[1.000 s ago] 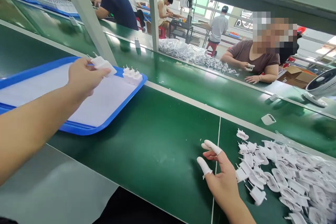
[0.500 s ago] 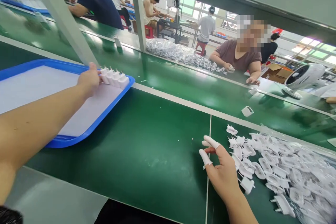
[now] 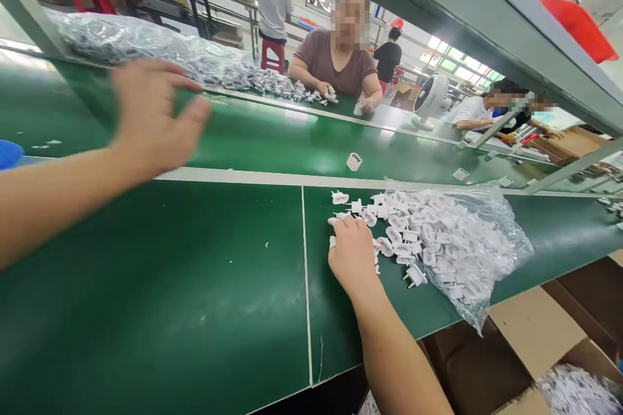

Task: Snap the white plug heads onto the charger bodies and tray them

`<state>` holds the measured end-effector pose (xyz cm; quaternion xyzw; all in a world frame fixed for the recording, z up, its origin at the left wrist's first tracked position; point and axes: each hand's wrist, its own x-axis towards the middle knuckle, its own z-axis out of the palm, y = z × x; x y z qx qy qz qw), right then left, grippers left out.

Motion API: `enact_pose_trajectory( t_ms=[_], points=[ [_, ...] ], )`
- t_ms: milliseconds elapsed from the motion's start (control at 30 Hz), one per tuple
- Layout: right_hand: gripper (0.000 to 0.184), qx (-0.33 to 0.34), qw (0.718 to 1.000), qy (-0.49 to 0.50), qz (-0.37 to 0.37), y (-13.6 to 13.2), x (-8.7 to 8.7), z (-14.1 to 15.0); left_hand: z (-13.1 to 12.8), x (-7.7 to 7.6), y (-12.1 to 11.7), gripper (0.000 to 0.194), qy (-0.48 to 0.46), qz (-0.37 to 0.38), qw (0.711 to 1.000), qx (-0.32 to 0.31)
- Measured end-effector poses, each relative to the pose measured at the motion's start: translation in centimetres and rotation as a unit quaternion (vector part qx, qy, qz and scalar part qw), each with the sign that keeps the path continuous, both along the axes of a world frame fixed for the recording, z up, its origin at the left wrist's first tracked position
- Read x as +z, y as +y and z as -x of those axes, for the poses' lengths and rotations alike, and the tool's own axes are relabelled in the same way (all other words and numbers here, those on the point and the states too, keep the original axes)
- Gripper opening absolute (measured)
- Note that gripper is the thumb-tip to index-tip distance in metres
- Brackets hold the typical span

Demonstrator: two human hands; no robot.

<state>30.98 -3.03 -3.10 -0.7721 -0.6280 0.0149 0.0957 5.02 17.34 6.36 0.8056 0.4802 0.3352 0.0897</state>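
My left hand (image 3: pixel 158 113), blurred, is raised over the green bench (image 3: pixel 233 259) with thumb and fingers apart and nothing between them. My right hand (image 3: pixel 353 249) is at the left edge of a heap of white plug pieces (image 3: pixel 445 230) with metal pins. White finger cots cover its fingertips. Its fingers curl down, and what they grip is mostly hidden. The heap lies partly inside a clear plastic bag (image 3: pixel 503 227). A single white plug housing (image 3: pixel 354 161) sits on the green strip beyond the pale divider. The blue tray (image 3: pixel 10 154) shows only a corner at left.
A co-worker (image 3: pixel 335 58) sits opposite, beside another bagged heap of plug parts (image 3: pixel 195 61). More housings (image 3: pixel 460 174) are on the strip at right. An open cardboard box (image 3: pixel 535 331) stands below the bench edge. A metal frame (image 3: pixel 438 19) crosses above.
My view has swung right. My left hand has left the row of plugs in the tray and moved right. My right hand has gone from beside the heap to its edge, fingers curling down.
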Motion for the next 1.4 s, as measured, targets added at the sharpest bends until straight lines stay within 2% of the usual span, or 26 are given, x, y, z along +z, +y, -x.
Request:
enact_pose_trajectory(
  t_ms=[67, 133, 233, 300, 400, 500, 567, 633, 700, 733, 800, 900, 967, 1000, 1067, 1133, 1267, 1400],
  points=[
    [0.047, 0.003, 1.0, 0.01, 0.0, 0.3, 0.6, -0.1, -4.5, -1.1, 1.3, 0.049, -0.004, 0.009, 0.999, -0.047],
    [0.051, 0.017, 1.0, 0.016, -0.002, 0.5, 0.8, -0.1, -10.1, -2.7, 2.7, 0.047, 0.014, 0.062, 0.992, -0.113],
    [0.049, 0.036, 0.999, 0.037, 0.005, 0.5, 0.8, 0.0, -18.2, -5.2, 4.3, 0.045, 0.011, 0.132, 0.983, -0.128],
    [0.046, 0.031, 0.998, 0.051, 0.01, 0.6, 0.7, 0.1, -22.2, -6.6, 5.2, 0.054, 0.002, 0.178, 0.976, -0.129],
    [0.041, 0.025, 0.998, 0.055, 0.022, 0.7, 0.6, 0.2, -25.9, -8.2, 6.2, 0.058, -0.019, 0.242, 0.964, -0.104],
    [0.043, 0.039, 0.996, 0.069, 0.038, 0.9, 0.6, -0.1, -27.2, -9.0, 6.8, 0.045, -0.058, 0.284, 0.954, -0.07],
    [0.043, 0.031, 0.994, 0.106, 0.005, 1.0, 0.5, -0.3, -26.9, -9.2, 6.7, 0.043, -0.1, 0.288, 0.95, -0.06],
    [0.041, 0.01, 0.98, 0.184, -0.074, 1.1, 0.5, -0.4, -25.6, -9.1, 6.2, 0.044, -0.151, 0.283, 0.945, -0.06],
    [0.038, -0.011, 0.935, 0.317, -0.158, 1.0, 0.5, -0.5, -23.2, -8.7, 5.2, 0.048, -0.199, 0.277, 0.938, -0.063],
    [0.036, -0.022, 0.898, 0.399, -0.182, 1.0, 0.5, -0.5, -21.6, -8.4, 4.6, 0.051, -0.221, 0.275, 0.934, -0.065],
    [0.032, -0.039, 0.8, 0.571, -0.181, 0.9, 0.7, -0.5, -17.9, -7.8, 2.9, 0.057, -0.255, 0.277, 0.924, -0.064],
    [0.035, -0.035, 0.644, 0.757, -0.102, 0.9, 1.1, -0.7, -11.3, -7.0, -0.7, 0.061, -0.285, 0.302, 0.908, -0.056],
    [0.036, -0.026, 0.574, 0.817, -0.051, 0.9, 1.3, -0.7, -6.9, -7.0, -3.6, 0.056, -0.287, 0.326, 0.899, -0.051],
    [0.036, -0.025, 0.553, 0.832, -0.03, 0.8, 1.4, -0.6, -4.9, -7.3, -5.0, 0.055, -0.28, 0.337, 0.898, -0.048],
    [0.038, -0.03, 0.534, 0.845, 0.0, 0.7, 1.5, -0.1, -1.6, -8.4, -7.9, 0.06, -0.248, 0.36, 0.898, -0.058],
    [0.043, -0.038, 0.541, 0.84, 0.023, 0.5, 1.5, 0.6, 0.6, -9.8, -10.6, 0.069, -0.222, 0.383, 0.893, -0.082],
    [0.051, -0.044, 0.583, 0.81, 0.054, 0.1, 1.2, 1.9, 1.5, -11.9, -14.4, 0.067, -0.212, 0.382, 0.889, -0.138],
    [0.042, -0.021, 0.647, 0.761, 0.029, -0.1, 1.1, 2.6, 1.0, -12.7, -15.4, 0.055, -0.184, 0.324, 0.912, -0.172]
  ],
)
